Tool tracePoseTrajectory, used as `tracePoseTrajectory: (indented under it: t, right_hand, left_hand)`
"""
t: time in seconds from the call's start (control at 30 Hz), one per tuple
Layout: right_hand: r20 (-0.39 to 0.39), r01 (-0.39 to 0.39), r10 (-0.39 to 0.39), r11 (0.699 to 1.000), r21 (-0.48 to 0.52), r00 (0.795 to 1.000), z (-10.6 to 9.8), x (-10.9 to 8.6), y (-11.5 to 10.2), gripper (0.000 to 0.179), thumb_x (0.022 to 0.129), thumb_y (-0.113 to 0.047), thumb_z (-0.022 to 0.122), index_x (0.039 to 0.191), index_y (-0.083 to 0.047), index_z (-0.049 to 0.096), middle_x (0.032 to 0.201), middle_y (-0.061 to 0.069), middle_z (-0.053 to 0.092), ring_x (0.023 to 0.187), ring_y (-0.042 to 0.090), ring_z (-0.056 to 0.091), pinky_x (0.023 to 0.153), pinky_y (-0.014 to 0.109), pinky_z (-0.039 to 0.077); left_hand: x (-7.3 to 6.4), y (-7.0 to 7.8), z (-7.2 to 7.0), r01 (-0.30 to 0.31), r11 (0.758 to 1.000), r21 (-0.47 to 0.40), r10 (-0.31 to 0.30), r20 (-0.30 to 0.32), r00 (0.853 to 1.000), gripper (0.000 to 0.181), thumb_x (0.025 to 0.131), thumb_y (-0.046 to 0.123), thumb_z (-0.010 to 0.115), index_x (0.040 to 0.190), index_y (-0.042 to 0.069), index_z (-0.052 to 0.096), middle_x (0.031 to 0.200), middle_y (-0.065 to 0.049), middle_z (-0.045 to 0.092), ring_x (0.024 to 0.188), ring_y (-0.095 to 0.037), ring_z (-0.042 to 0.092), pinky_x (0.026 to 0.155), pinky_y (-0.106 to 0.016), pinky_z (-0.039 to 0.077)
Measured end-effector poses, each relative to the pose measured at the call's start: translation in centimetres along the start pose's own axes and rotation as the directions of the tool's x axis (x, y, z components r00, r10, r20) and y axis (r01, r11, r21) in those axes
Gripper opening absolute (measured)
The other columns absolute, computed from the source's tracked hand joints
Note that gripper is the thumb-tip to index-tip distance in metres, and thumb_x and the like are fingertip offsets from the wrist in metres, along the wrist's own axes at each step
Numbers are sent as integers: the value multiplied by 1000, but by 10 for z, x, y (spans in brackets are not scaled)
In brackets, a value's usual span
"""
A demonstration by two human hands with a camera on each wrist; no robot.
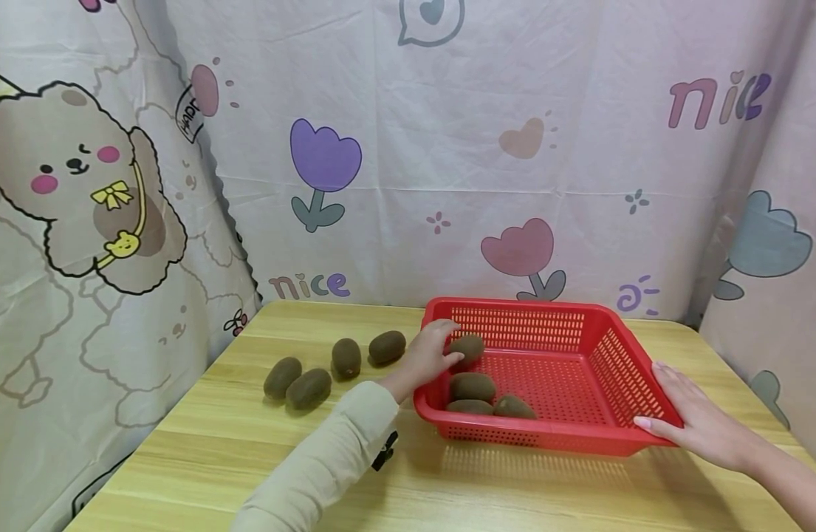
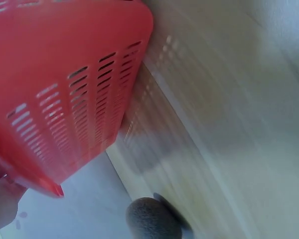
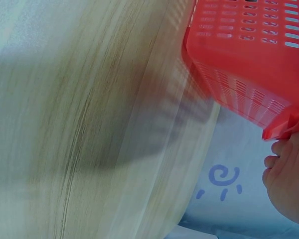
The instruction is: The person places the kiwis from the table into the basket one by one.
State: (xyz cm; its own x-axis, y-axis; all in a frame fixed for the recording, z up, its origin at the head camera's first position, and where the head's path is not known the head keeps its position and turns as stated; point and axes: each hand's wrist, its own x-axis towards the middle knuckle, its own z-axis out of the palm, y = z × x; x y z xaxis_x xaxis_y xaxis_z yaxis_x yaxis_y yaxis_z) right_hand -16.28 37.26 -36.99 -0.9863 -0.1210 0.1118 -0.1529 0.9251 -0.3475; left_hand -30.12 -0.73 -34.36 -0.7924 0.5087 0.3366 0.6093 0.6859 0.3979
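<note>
While the table point(image 1: 201, 458) runs past the red basket point(image 1: 534, 430) to its right edge in the head view, four loose kiwis point(image 1: 346, 358) lie toward its far left corner, with a strip of wood between them and the left edge. The cloth point(image 1: 394, 244) behind reads "nice" twice (a smaller "HAPP" is partly hidden). The basket stands toward the far edge, holding four more kiwis point(image 1: 472, 386) at its left side. The left hand point(image 1: 424, 362), thumb and fingers apart, is at the farthest one; contact is hard to tell. The right hand point(image 1: 703, 428) is clamped on the basket's near right corner.

The left wrist view shows tabletop alongside the slotted wall, one kiwi near the table's edge.

In the right wrist view, fingers point(image 3: 273, 162) curl at the basket's rim.
</note>
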Motion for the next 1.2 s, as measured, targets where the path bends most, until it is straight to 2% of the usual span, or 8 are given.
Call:
tracePoseTrajectory:
  t: [0.17, 0.4, 0.6, 0.77, 1.07, 1.2]
  right_hand:
    - [-2, 5, -5, 1000, 2, 1000, 0, 1, 1, 94, 85, -43, 59, 147, 4, 4, 143, 37, 18, 124, 55, 20, 80, 78, 30]
    - [-1, 3, -3, 1000, -1, 1000, 0, 0, 0, 96, 84, -44, 59, 147, 3, 3, 144, 36, 18, 123, 54, 20, 80, 77, 32]
    - [2, 0, 0, 1000, -4, 1000, 0, 0, 0, 96, 84, -44, 59, 147, 4, 4, 144, 36, 17, 123, 54, 20, 80, 77, 31]
    - [4, 1, -1, 1000, -5, 1000, -1, 2, 0, 95, 85, -44, 59, 146, 6, 5, 142, 37, 19, 123, 54, 21, 80, 77, 32]
    - [2, 1, -1, 1000, -2, 1000, 0, 2, -1, 95, 85, -43, 59, 146, 6, 6, 142, 37, 19, 122, 54, 21, 79, 77, 32]
    - [0, 0, 0, 1000, 0, 1000, 0, 2, 0, 95, 85, -43, 59, 146, 6, 5, 142, 37, 19, 123, 54, 21, 79, 77, 31]
  left_hand:
    - [-6, -9, -6, 43, 995, -95, -54, -118, 992, 50, 83, 20, 69, 126, 1, 54, 131, -16, 53, 123, -29, 50, 100, -42, 44]
    - [-14, -23, -9, 72, 980, -183, -116, -244, 963, 49, 84, 21, 68, 126, -1, 54, 130, -17, 54, 121, -31, 51, 96, -44, 47]
    - [-22, -38, -9, 78, 970, -231, -147, -297, 943, 48, 83, 20, 69, 124, -2, 55, 128, -19, 55, 120, -33, 51, 99, -46, 44]
    - [-27, -57, -4, 108, 970, -217, -182, -356, 916, 49, 82, 21, 71, 122, -3, 57, 127, -20, 56, 120, -35, 51, 101, -47, 42]
    - [-34, -81, 1, 138, 953, -270, -239, -390, 889, 50, 79, 21, 73, 120, -4, 57, 123, -22, 57, 118, -37, 52, 101, -48, 42]
    - [-35, -87, 3, 159, 951, -265, -256, -386, 886, 51, 78, 21, 74, 119, -6, 57, 122, -23, 57, 118, -37, 52, 101, -47, 41]
